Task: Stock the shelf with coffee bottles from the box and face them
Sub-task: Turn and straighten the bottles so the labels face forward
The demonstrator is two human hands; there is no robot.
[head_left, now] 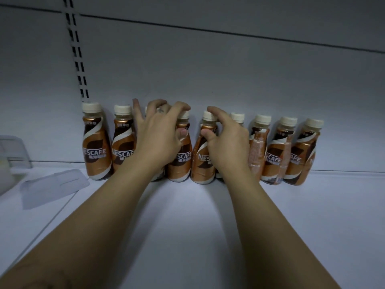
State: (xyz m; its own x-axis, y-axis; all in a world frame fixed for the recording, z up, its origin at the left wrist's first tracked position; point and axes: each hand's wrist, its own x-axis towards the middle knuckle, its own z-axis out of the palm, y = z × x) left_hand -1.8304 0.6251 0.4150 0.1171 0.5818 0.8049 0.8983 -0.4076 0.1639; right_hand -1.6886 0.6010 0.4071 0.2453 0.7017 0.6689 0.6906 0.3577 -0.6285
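Note:
Several brown-and-white Nescafe coffee bottles with cream caps stand in a row against the back wall of the white shelf [187, 226]. My left hand [158, 134] is closed over the neck and cap of a middle bottle [181, 163], thumb on its front. My right hand [227, 140] grips the neck of the neighbouring bottle [201, 165], whose label is turned partly sideways. One bottle to the right [257, 149] shows its back label. The leftmost bottle [95, 142] faces forward. A bottle behind my left hand is mostly hidden.
A white plastic label strip [54, 184] lies on the shelf at the left. A clear plastic holder [14, 153] sits at the far left edge. A slotted upright [77, 55] runs up the back panel. The shelf in front of the row is bare.

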